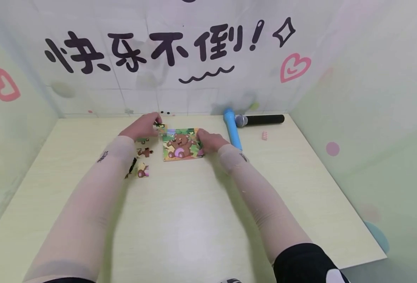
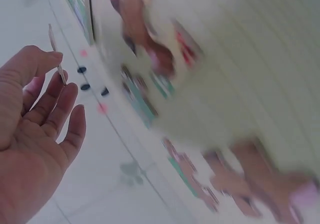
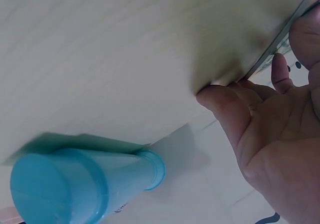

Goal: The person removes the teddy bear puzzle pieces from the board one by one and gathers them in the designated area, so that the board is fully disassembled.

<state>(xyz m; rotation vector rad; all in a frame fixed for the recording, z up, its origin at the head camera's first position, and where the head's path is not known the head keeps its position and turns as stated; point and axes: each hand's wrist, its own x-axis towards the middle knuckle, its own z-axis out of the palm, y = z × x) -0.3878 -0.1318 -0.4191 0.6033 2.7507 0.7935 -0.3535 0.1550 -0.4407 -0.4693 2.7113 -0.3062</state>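
Observation:
My left hand (image 1: 145, 126) pinches a small jigsaw piece (image 2: 56, 58) between thumb and fingertips, above the upper left corner of a square puzzle board (image 1: 181, 146). A brown bear with a pink belly is pictured on the board. At the board's right edge, my right hand (image 1: 212, 141) grips it; in the right wrist view the thin board edge (image 3: 274, 46) runs between thumb and fingers. Loose jigsaw pieces lie left of the board, among them a brown one (image 1: 146, 152) and one with a pink patch (image 1: 143, 170). The left wrist view is blurred over the pieces.
Right of the board lies a blue toy microphone (image 1: 233, 131), its head touching or close to a black microphone (image 1: 265, 120) near the back wall. A small pink item (image 1: 264, 135) sits on the table (image 1: 180, 220) in front. Printed walls (image 1: 201, 98) enclose the back and sides.

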